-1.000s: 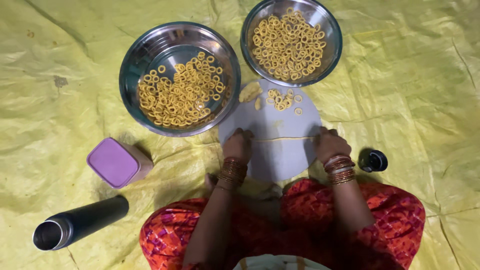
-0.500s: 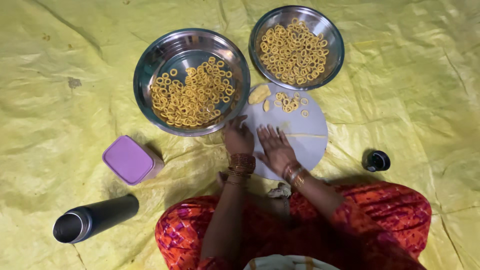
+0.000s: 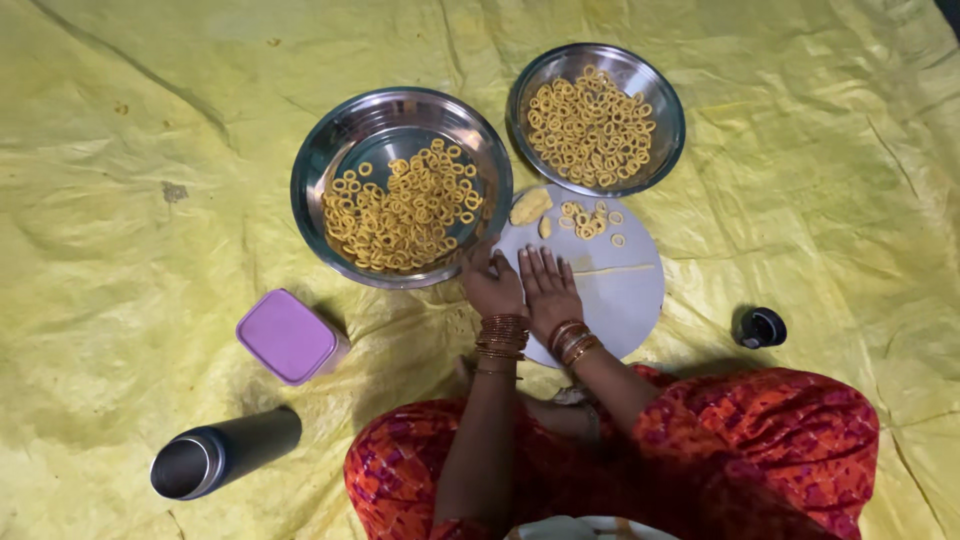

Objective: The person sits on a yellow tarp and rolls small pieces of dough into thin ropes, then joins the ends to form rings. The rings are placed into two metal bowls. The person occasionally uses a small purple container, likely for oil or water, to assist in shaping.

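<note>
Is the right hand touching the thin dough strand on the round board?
Touching. In the head view, the right hand lies flat on the round board, and the dough strand runs out from under its fingers.

I sit on a wrinkled yellow plastic sheet spread over the floor, with a round pale-grey board lying on it right before my knees. At eleven o'clock from the board rests a wide steel bowl, and at twelve a smaller steel bowl. A lilac square box lies at nine, a dark steel flask on its side at eight, and a small black cap at three.
</note>
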